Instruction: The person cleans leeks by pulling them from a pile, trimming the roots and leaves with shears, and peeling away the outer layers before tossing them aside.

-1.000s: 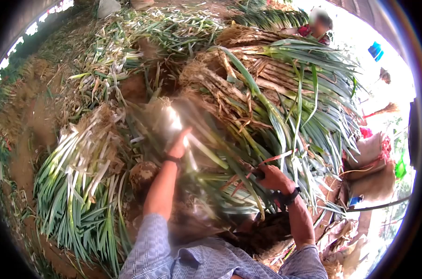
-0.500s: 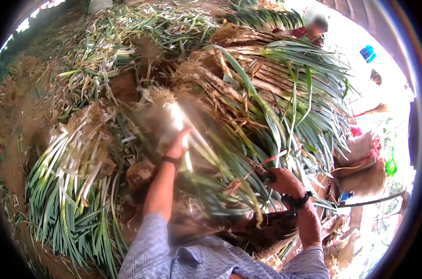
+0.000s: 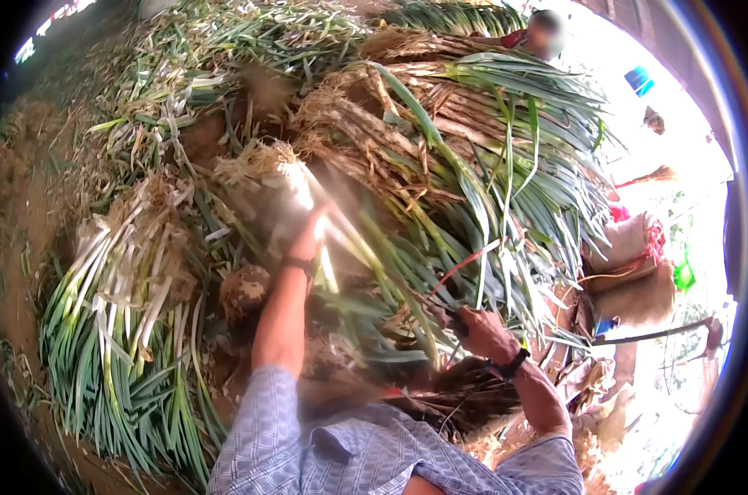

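Observation:
My left hand (image 3: 308, 235) is wrapped round the pale stalks of several long green onions (image 3: 359, 247). Their roots point up and away, and their green leaves trail toward my right hand. Glare and blur hide part of the stalks near the fingers. My right hand (image 3: 487, 334) is closed on the dark handle of a tool that looks like a knife (image 3: 450, 319); its blade is hard to make out against the leaves. A thin red strip (image 3: 465, 268) lies across the leaves just beyond that hand.
A large heap of untrimmed green onions (image 3: 473, 148) with dry roots fills the right. Cleaner green onions (image 3: 114, 330) lie at left, near a brown rounded object (image 3: 244, 293). Leaf scraps (image 3: 192, 91) cover the ground behind. Another person (image 3: 535, 35) is at the far right.
My right hand has moved slightly down and left with its tool. My left hand stays closed on the green onions, nearly in place. The whole view has shifted slightly.

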Action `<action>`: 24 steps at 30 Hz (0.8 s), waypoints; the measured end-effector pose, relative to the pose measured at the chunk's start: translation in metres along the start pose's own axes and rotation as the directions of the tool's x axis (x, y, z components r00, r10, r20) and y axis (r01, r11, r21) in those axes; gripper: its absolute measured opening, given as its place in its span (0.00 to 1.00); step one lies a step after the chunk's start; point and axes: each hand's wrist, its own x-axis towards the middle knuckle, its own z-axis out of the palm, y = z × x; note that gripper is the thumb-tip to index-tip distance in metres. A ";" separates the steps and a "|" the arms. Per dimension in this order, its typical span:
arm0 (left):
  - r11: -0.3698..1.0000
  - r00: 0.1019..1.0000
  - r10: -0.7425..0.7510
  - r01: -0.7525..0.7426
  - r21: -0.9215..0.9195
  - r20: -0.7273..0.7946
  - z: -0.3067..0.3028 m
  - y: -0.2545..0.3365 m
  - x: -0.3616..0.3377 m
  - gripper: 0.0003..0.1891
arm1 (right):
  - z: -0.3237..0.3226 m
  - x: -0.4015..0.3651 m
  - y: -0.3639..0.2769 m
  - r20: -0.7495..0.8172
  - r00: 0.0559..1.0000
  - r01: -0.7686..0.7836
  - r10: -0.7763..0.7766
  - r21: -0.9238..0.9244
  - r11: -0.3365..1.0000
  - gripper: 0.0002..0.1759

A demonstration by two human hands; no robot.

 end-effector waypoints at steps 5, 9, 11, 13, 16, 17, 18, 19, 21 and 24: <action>0.999 0.998 -0.033 0.034 0.025 -0.057 -0.008 -0.012 0.006 0.20 | 0.019 0.020 0.001 -0.053 0.996 0.075 -0.075 0.004 0.997 0.10; 1.000 1.000 0.028 -0.028 -0.002 -0.014 0.002 0.003 -0.008 0.20 | 0.007 0.029 -0.004 -0.034 0.999 0.032 -0.030 0.076 0.997 0.11; 0.999 0.994 -0.003 0.009 0.049 -0.113 -0.006 -0.007 -0.001 0.19 | -0.007 0.017 -0.011 0.027 0.999 -0.041 0.041 0.000 0.999 0.12; 0.999 0.993 -0.041 0.039 -0.020 -0.115 -0.010 -0.013 -0.006 0.18 | -0.020 0.001 -0.002 0.134 0.986 -0.096 0.104 -0.062 0.993 0.12; 0.989 0.993 -0.078 0.066 -0.133 -0.092 -0.004 -0.012 -0.013 0.16 | -0.032 -0.024 -0.002 0.147 0.986 -0.069 0.083 -0.097 0.993 0.11; 0.987 0.992 -0.077 0.063 -0.146 -0.096 -0.001 -0.011 -0.014 0.16 | -0.032 -0.030 -0.001 0.143 0.987 -0.065 0.078 -0.096 0.993 0.10; 0.986 0.992 -0.076 0.060 -0.159 -0.100 0.001 -0.010 -0.014 0.16 | -0.027 -0.033 0.005 0.124 0.990 -0.051 0.061 -0.084 0.995 0.10; 0.984 0.992 -0.075 0.056 -0.171 -0.103 0.002 -0.012 -0.013 0.16 | -0.025 -0.033 0.005 0.109 0.993 -0.049 0.056 -0.067 0.997 0.10; 0.990 0.987 -0.086 0.070 -0.123 -0.133 -0.001 -0.012 -0.010 0.16 | -0.019 -0.027 -0.002 0.073 0.997 -0.036 0.038 -0.031 0.999 0.10; 0.994 0.992 -0.066 0.056 -0.091 -0.109 -0.014 -0.022 0.006 0.18 | -0.002 -0.012 -0.002 0.018 1.000 0.016 -0.015 -0.023 1.000 0.09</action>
